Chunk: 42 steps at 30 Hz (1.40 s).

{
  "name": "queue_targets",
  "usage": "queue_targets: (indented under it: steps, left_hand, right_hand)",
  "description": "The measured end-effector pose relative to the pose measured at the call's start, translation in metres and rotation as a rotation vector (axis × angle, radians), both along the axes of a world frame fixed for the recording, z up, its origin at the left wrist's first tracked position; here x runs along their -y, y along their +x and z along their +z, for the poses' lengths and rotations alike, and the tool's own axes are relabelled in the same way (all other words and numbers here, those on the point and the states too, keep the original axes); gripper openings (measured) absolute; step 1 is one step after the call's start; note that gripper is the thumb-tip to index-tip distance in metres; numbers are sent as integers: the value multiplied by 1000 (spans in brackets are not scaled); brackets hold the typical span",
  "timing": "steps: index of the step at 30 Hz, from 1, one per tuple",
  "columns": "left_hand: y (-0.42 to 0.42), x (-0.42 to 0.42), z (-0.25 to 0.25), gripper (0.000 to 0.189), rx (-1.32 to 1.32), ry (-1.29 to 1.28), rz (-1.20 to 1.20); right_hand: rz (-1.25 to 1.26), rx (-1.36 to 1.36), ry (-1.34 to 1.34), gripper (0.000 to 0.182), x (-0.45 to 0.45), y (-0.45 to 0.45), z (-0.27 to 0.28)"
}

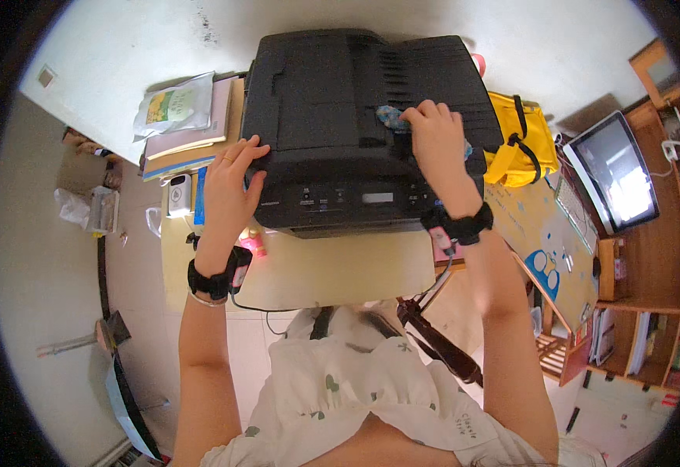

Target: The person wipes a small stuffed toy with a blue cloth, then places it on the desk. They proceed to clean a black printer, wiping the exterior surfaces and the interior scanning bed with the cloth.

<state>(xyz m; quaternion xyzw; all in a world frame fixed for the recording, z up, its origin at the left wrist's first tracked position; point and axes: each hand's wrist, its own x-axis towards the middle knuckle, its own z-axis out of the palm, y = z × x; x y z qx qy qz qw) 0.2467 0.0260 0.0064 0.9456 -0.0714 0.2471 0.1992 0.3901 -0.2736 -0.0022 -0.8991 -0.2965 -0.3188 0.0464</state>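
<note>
A black printer with a ribbed top and a front control panel stands on a pale yellow table. My right hand grips a blue patterned cloth and presses it onto the right part of the printer's lid. Part of the cloth is hidden under the palm, and a bit of it pokes out on the far side. Against the printer's front left corner rests my left hand, fingers apart, holding nothing. Both wrists wear black straps with small cabled devices.
Left of the printer lie stacked papers under a silver pouch, beside a white device. A small pink figure sits near my left wrist. Rightward are a yellow bag, a monitor and a wooden desk with shelves.
</note>
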Motion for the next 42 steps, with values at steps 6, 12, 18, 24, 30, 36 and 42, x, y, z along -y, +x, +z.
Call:
queue_targets:
  steps: [6, 12, 18, 24, 30, 36, 42]
  left_hand:
    - [2, -8, 2, 37, -5, -58, -60]
    - [5, -15, -9, 38, 60, -105, -103]
    - [4, -21, -10, 38, 45, -117, -130]
    - [7, -16, -11, 40, 51, -98, -97]
    - [-5, -24, 2, 47, -39, -37, -134]
    - [-45, -64, 11, 45, -118, 188, -84]
    - [-111, -134, 42, 45, -282, 535, 140]
  right_hand:
    - [-428, 98, -96, 14, 38, 8, 25]
    - [-186, -71, -14, 21, -25, -7, -1]
    - [-375, 102, -159, 17, 30, -3, 29]
    - [-135, -171, -59, 26, -4, -14, 11]
    - [-174, 33, -128, 30, 27, -10, 23]
    - [-192, 2, -86, 28, 15, -18, 10]
    - [-43, -26, -76, 29, 16, -14, 10]
